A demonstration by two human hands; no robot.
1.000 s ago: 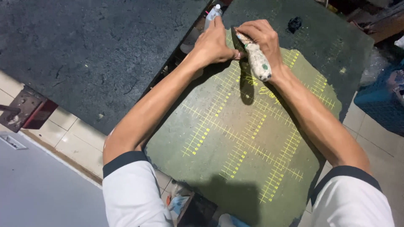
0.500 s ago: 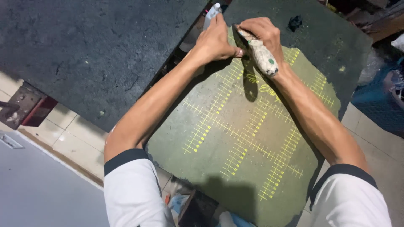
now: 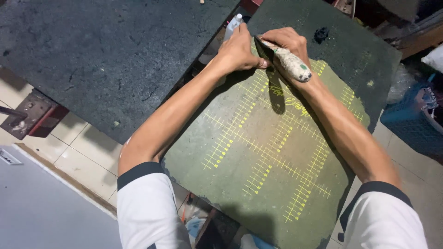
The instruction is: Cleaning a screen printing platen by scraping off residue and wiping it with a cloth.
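Observation:
A green board (image 3: 277, 157) with yellow ruled lines lies tilted in front of me. My right hand (image 3: 288, 40) grips a tool with a pale, paint-stained handle (image 3: 292, 64), its blade end pressed to the board's far part. My left hand (image 3: 240, 48) lies flat on the board's far left edge, fingers next to the blade. A small black lump (image 3: 321, 33) sits on the board beyond my right hand.
A large dark board (image 3: 106, 60) lies to the left. A small white bottle (image 3: 233, 25) stands in the gap between the boards. A metal bracket (image 3: 25, 115) sits on the tiled floor at left, a blue basket (image 3: 410, 124) at right.
The tool's handle has dropped slightly lower and further right, toward the board; both hands stay in the same place at the board's far edge.

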